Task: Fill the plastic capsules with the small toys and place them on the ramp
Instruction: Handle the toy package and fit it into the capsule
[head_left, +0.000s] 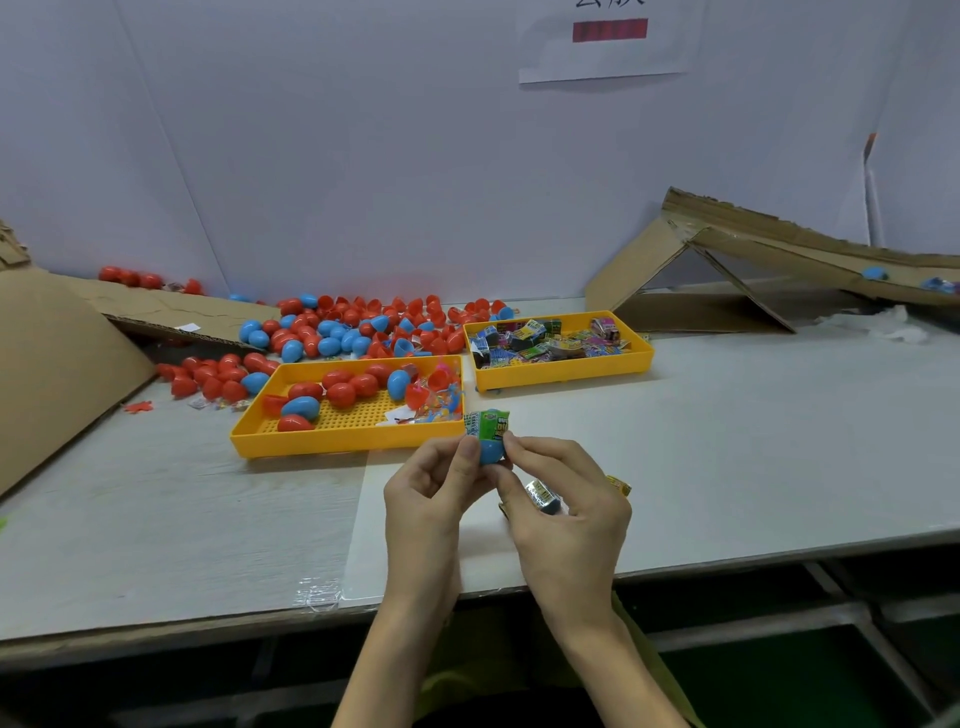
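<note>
Pinching a blue capsule half (490, 451) between thumb and forefinger, my left hand (431, 488) holds it above the table (727, 441), just in front of the near yellow tray (332, 441). A green toy packet (488, 423) stands up out of it. My right hand (566, 514) touches the capsule's other side with its fingertips, its curled fingers holding a silver packet (540, 493). On the cardboard ramp (769, 249), far right, lies another capsule (874, 273).

Open tabletop (753, 441) leads right toward ramp (779, 249); yellow trays (337, 444) stand ahead.
</note>
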